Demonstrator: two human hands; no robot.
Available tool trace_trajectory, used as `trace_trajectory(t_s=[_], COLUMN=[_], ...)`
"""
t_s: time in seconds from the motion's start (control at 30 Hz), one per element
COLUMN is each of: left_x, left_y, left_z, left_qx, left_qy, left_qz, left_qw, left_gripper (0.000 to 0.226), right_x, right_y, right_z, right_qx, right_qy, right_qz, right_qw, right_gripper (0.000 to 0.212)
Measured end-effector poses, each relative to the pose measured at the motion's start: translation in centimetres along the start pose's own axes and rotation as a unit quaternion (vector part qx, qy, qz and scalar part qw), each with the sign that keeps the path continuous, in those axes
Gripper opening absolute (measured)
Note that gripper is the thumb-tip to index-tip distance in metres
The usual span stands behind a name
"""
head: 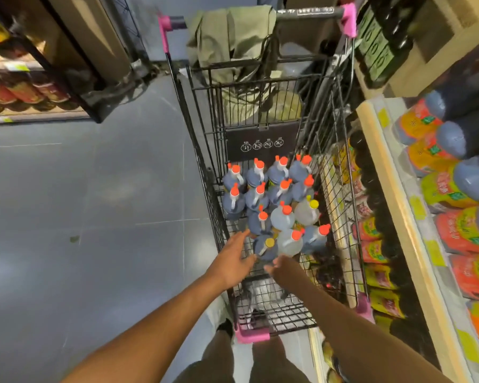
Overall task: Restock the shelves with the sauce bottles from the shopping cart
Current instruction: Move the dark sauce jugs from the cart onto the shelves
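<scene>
Left grip [233,261] spread and right grip [284,269] loosely curved, both empty, flank the nearest sauce bottle [264,247], apparently for a two-handed lift. Beyond them the remaining bottles [256,199] stand upright in the shopping cart [274,310]. Stocked shelves [393,189] lie right of the right grip, grey floor [94,189] left of the left grip.

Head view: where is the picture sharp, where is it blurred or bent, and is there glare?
In the head view, the sauce bottles in the shopping cart are sharp; the right hand is smeared by motion; the shelves at the right edge look soft and bowed by the wide lens; the floor carries a pale sheen.
</scene>
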State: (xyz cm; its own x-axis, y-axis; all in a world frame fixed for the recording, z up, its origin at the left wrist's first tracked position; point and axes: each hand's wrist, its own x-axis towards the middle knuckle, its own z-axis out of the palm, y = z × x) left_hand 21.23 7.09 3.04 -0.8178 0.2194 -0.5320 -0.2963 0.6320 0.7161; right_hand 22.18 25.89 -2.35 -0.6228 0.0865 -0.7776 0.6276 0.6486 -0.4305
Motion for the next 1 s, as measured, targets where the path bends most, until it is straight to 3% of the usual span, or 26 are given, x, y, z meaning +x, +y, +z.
trace_trajectory(t_s=[0.1, 0.23, 0.4, 0.57, 0.63, 0.73, 1.0], left_x=[1.5, 2.9, 3.7, 4.1, 4.2, 4.5, 4.8], left_y=[-0.8, -1.6, -2.4, -2.0, -1.9, -1.8, -1.6], left_z=[0.5, 1.3, 2.0, 1.7, 1.5, 1.5, 1.0], left_qx=[0.022, 0.032, 0.020, -0.029, -0.055, -0.108, -0.231], left_qy=[0.002, -0.008, 0.002, 0.022, 0.027, 0.041, 0.088], left_qz=[0.010, 0.013, 0.015, -0.025, -0.048, -0.080, -0.116], left_qw=[1.000, 0.999, 1.000, 0.999, 0.997, 0.990, 0.962], left_gripper=[0.067, 0.062, 0.061, 0.055, 0.051, 0.044, 0.030], right_x=[2.1, 4.5, 6.4, 6.9, 6.9, 6.6, 6.4], right_y=[-0.5, -1.4, -1.6, -0.3, 0.3, 0.7, 0.5], right_z=[1.4, 2.7, 3.9, 3.3, 3.3, 3.4, 2.6], right_qx=[-0.005, 0.095, -0.035, -0.146, -0.168, -0.185, -0.185], right_qy=[0.005, 0.030, 0.087, 0.028, 0.057, 0.133, 0.100], right_qz=[0.025, 0.037, 0.021, -0.018, -0.055, -0.112, -0.162], right_qw=[1.000, 0.994, 0.995, 0.989, 0.983, 0.967, 0.964], right_gripper=[0.048, 0.043, 0.036, 0.053, 0.044, 0.016, 0.024])
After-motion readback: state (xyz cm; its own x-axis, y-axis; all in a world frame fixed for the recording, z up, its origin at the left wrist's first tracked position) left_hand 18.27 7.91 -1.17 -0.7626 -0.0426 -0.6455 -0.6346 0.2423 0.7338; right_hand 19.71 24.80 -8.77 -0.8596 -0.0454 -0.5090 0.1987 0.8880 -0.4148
